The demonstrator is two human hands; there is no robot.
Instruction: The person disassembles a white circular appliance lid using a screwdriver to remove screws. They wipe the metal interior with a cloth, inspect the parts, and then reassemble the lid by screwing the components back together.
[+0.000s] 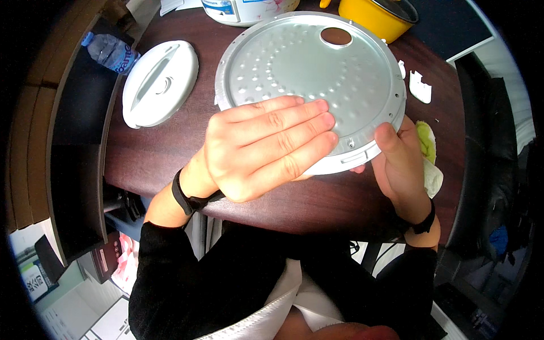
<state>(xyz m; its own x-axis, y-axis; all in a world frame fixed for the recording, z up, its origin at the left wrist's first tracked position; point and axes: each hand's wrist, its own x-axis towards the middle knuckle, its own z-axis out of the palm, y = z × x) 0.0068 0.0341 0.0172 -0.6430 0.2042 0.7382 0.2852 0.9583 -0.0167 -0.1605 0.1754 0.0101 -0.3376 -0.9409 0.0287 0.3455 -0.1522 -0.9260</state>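
Observation:
A round rice cooker lid (309, 71) is held tilted above the table. Its silvery metal face is dimpled, has an oval hole at the far side, and is ringed by a white rim. My left hand (255, 147) lies across the near left part of the metal with its fingers together; its thumb is mostly hidden under the rim. On the near right, my right hand (399, 161) grips the edge, thumb up against the rim and the other fingers mostly hidden below. Both wrists wear black bands.
A white oval cover (160, 85) with a recessed grip lies at left beside a water bottle (110, 52). Behind are a white appliance (249, 12) and a yellow pot (371, 20). White plastic pieces (420, 88) and a green-and-white cloth (429, 150) lie at right on the dark wooden table (153, 150).

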